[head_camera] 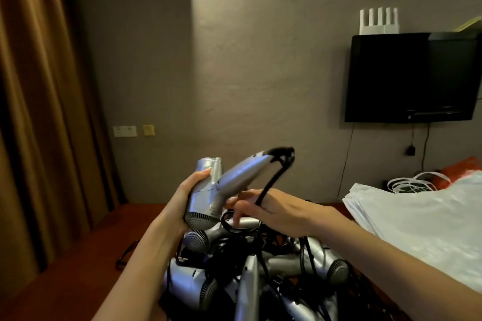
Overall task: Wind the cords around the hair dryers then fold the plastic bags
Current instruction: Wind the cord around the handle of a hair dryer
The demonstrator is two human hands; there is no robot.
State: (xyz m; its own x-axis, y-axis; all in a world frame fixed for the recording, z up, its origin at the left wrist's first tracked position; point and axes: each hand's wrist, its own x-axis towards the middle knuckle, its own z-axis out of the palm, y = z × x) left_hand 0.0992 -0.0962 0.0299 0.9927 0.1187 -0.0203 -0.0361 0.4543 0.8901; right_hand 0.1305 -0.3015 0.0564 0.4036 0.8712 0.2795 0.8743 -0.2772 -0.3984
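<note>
- While our left hand (191, 191) grips the barrel of the silver hair dryer (221, 185) held above the pile, our right hand (257, 207) pinches its black cord (271, 182) just below the handle; if that pinch slackens, we judge the turns would loosen.
- Below our hands, the cord runs down into the heap of hair dryers (255, 268) and their tangled leads, so pulling it could snag and drag another dryer off the heap.
- To our right lies the stack of plastic bags (422, 219), not yet folded, near enough for a swinging plug to catch it.
- Beyond stand a wall television (412, 78), wall sockets (124, 131) and brown curtains (39, 112), well apart from our work.
</note>
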